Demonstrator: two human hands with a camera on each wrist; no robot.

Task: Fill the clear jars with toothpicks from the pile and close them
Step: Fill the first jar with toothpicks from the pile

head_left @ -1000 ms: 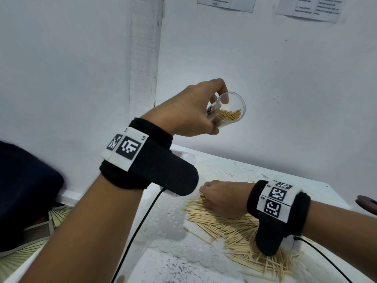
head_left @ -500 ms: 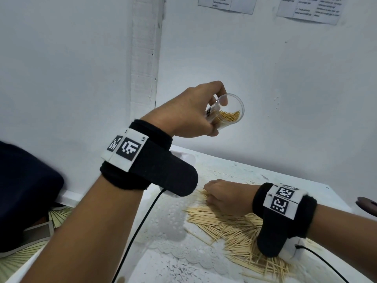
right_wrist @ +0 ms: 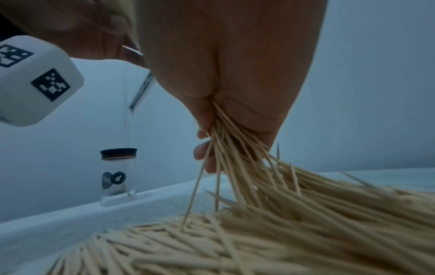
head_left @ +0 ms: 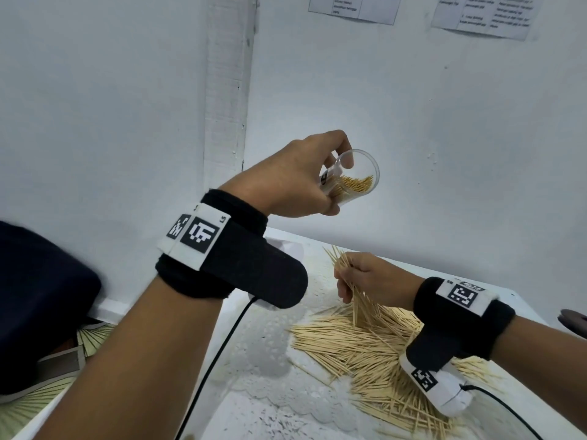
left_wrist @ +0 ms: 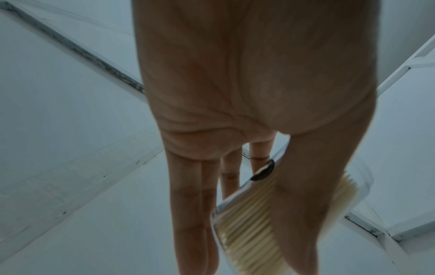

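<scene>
**Tilting jar held high, bundle of toothpicks gripped over the pile**

Tilting toward the right, the open jar sits in the left hand, raised well above the table in front of the white wall. Its long axis lies near horizontal, mouth turned right and slightly toward the camera, with toothpicks lying lengthwise inside along its lower side. From the left wrist view, the thumb crosses the jar's wall while the other fingers reach along its far side, so the hand wraps the jar.

Lower down, the right hand is clenched round a bundle of toothpicks, knuckles up, wrist level over the table. The bundle runs steeply, upper tips fanning above the fist toward the wall, lower tips splaying down into the pile spread flat on the table.

A second jar, capped with a dark lid, stands upright near the table's far edge.
</scene>
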